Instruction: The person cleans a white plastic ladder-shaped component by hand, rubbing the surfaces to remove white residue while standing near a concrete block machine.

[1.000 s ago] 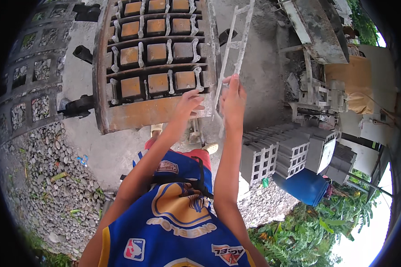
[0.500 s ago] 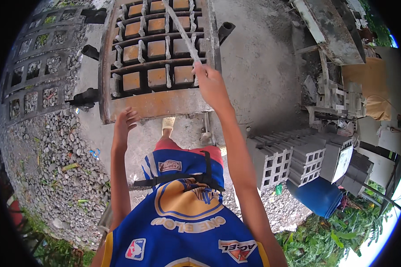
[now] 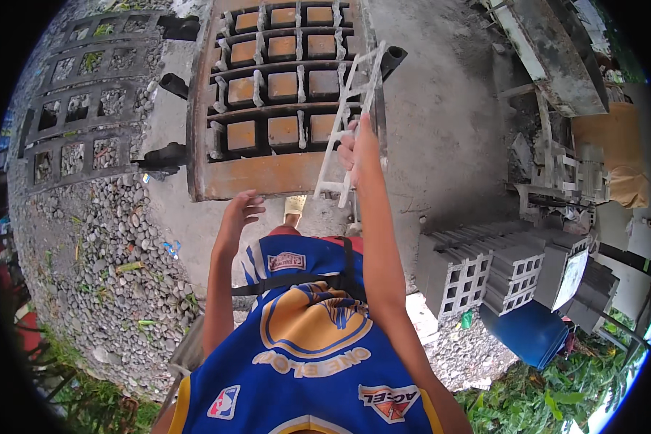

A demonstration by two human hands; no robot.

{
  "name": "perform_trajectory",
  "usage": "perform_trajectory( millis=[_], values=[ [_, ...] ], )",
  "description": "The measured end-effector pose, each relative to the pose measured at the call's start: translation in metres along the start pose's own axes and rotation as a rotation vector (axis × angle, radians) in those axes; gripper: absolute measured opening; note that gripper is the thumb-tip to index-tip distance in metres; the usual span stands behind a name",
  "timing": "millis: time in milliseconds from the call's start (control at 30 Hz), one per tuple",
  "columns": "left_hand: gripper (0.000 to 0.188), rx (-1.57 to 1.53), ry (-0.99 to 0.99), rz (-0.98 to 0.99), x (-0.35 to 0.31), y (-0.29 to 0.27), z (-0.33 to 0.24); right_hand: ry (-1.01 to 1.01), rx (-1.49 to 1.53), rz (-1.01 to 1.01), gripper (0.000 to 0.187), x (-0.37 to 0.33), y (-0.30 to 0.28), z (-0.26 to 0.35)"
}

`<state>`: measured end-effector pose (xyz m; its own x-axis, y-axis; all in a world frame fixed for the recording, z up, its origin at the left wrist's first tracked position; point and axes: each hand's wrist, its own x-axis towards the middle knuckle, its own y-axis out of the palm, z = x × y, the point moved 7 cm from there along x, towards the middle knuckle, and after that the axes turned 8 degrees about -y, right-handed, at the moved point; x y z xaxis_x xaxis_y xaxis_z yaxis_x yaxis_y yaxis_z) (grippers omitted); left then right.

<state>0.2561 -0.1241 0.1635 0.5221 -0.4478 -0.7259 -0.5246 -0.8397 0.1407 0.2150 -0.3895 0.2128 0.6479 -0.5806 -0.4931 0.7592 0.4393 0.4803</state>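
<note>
Head view: the person's right hand is gripping a pale ladder-shaped frame, fingers wrapping one rail. The frame is slanting over the right edge of a rusty gridded mould. The left hand, fingers loosely parted, is holding nothing beside the mould's near edge.

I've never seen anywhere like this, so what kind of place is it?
Probably an outdoor yard where concrete blocks are made: there are stacked gray hollow blocks, a rusty metal mold-like frame and pebbles.
</note>
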Motion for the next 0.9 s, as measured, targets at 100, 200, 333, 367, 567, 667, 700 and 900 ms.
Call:
perform_trajectory(
  millis=[100,200,333,367,567,667,700,900],
  values=[
    [0.045,0.012,-0.02,0.019,0.005,0.002,-0.005,0.017,0.101,-0.017,0.034,0.004,0.002,-0.009],
    [0.041,0.026,-0.041,0.027,0.005,0.007,-0.007,-0.064,-0.016,-0.023,0.036,-0.004,0.01,0.008],
    [0.042,0.2,0.125,0.049,0.009,0.032,-0.027,-0.317,-0.093,-0.037,0.038,-0.007,0.026,0.037],
    [0.044,0.271,0.326,0.018,0.007,0.044,-0.043,-0.365,-0.06,-0.049,0.038,-0.007,0.03,0.041],
    [0.049,0.577,0.878,-0.016,0.01,0.118,-0.065,-0.036,0.132,-0.185,0.036,0.028,0.023,-0.026],
    [0.062,0.678,0.808,0.135,0.031,0.127,-0.051,0.001,0.188,-0.112,0.034,0.022,0.021,-0.026],
    [0.062,0.685,0.793,0.136,0.033,0.126,-0.049,-0.012,0.206,-0.1,0.034,0.016,0.025,-0.02],
    [0.063,0.436,1.049,0.203,0.005,0.153,-0.09,-0.316,0.049,-0.081,0.037,-0.015,0.04,0.025]
  ],
)
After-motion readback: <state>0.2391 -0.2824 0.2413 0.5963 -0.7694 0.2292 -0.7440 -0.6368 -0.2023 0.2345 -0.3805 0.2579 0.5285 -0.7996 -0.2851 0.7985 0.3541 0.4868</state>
